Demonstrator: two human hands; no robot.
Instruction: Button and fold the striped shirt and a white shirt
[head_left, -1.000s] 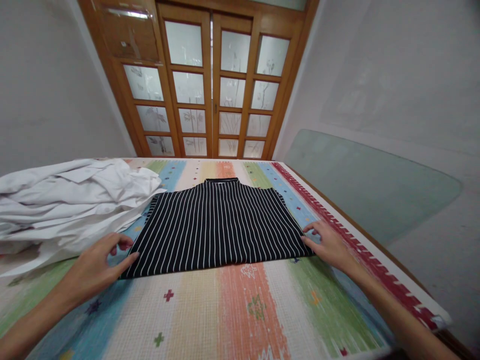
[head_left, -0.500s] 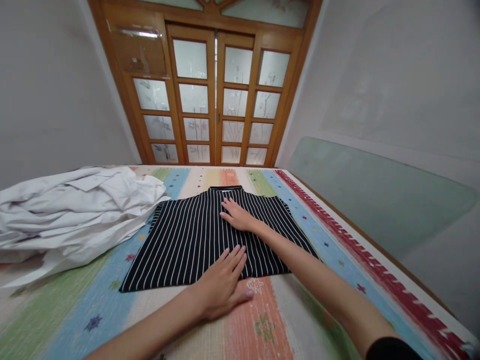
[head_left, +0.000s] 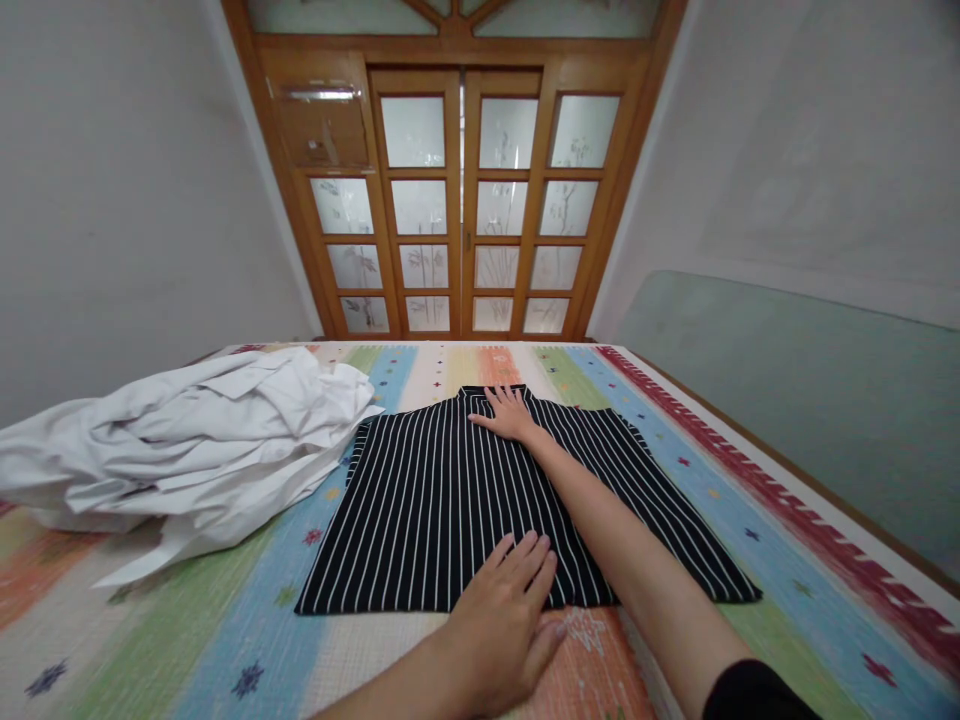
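A black shirt with white stripes lies folded flat, its collar at the far side. My right hand rests on it just below the collar, fingers spread. Over the near edge of the shirt lies my left hand, flat, with its fingertips on the fabric and its thumb stretched out over the cover. Neither hand grips anything. Part of the shirt's right half is hidden under my right forearm.
A crumpled heap of white cloth lies to the left, touching or nearly touching the shirt. Underneath is a colourful striped cover. Wooden doors with glass panes stand beyond the far edge, with walls on both sides.
My right hand has slid away from me along the shirt, up towards the collar. My left hand stays at the near edge. The view has turned slightly left.
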